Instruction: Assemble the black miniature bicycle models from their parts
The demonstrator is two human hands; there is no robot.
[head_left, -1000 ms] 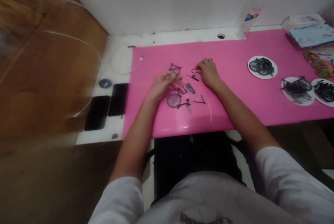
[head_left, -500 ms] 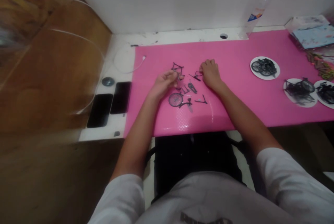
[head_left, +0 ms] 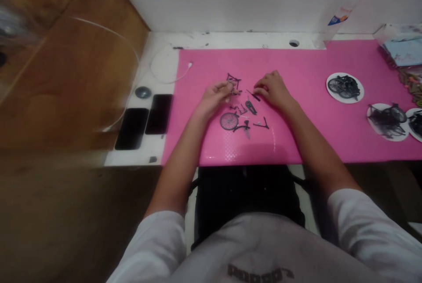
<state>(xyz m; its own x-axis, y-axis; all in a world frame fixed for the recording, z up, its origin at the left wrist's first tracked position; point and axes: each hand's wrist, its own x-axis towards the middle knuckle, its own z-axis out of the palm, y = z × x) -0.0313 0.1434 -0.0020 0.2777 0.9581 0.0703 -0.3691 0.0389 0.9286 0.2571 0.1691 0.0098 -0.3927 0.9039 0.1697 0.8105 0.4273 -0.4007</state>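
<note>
My left hand [head_left: 214,97] is closed, thumb and fingers pinched at the lower edge of a small black toy bicycle frame [head_left: 234,80]. My right hand [head_left: 274,89] curls down, its fingertips closed at a thin black part [head_left: 253,95] whose kind I cannot make out. Just below the hands on the pink mat [head_left: 303,129] lie a toy bicycle wheel [head_left: 229,121], a black chain-guard-shaped piece [head_left: 251,107], a bent black rod [head_left: 262,123] and several other tiny dark parts.
White plates [head_left: 361,92] with black bicycle parts stand at the right. A clear bottle [head_left: 339,17] rises at the back. Two dark phones [head_left: 132,128], a round dark disc [head_left: 143,92] and a white cable [head_left: 190,65] lie on the left.
The view has shifted, so everything sits further right. My right hand's fingers have moved in over the thin black part; the loop seen beside it no longer shows. My left hand stays at the frame.
</note>
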